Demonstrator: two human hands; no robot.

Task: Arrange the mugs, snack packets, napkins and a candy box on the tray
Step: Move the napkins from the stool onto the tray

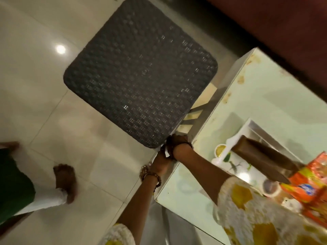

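Tray (254, 129) on the table already holds mugs, brown box, snack packets (311, 183); both hands off it at table corner, finger state unclear.

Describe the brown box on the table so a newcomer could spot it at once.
Start at the pale glass-topped table on the right. On it lies a white tray, and the brown box lies across that tray, long and flat. Its plain dark brown sets it apart from the bright orange snack packets just beside it.

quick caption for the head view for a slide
Both hands grip the dark woven tray's corner beside the table.
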